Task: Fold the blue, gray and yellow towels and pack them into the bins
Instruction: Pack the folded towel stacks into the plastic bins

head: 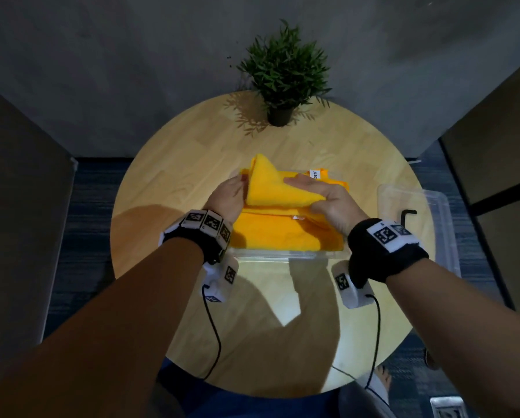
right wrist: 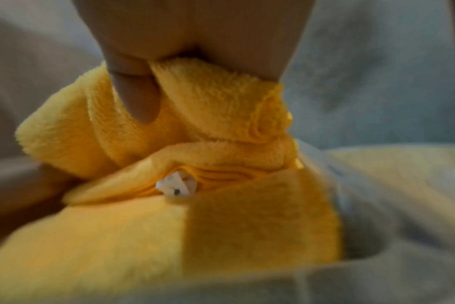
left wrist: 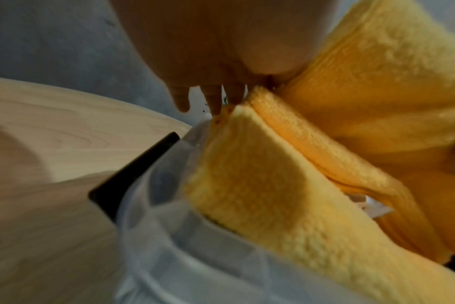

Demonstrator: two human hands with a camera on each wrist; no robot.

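While both hands pinch yellow towel [head: 270,188], L fingers [left wrist: 213,98] hidden, bin [head: 282,255] wall barely visible.

Bare tabletop [head: 168,164] at frame left & bottom-centre gives hand room; potted plant [head: 282,73] blocks top-centre, clear bin [head: 433,212] w/ black hex key [head: 406,215] blocks right.

A bin [head: 285,257] sits at the centre of a round table [head: 168,176], holding stacked towels [head: 282,233]. On top of the stack lies a folded towel [head: 270,188], between the left hand [head: 227,196] at its left edge and the right hand [head: 328,200] resting on its right side. A second bin [head: 427,212] stands to the right, a plant [head: 282,73] behind at the table's far edge.
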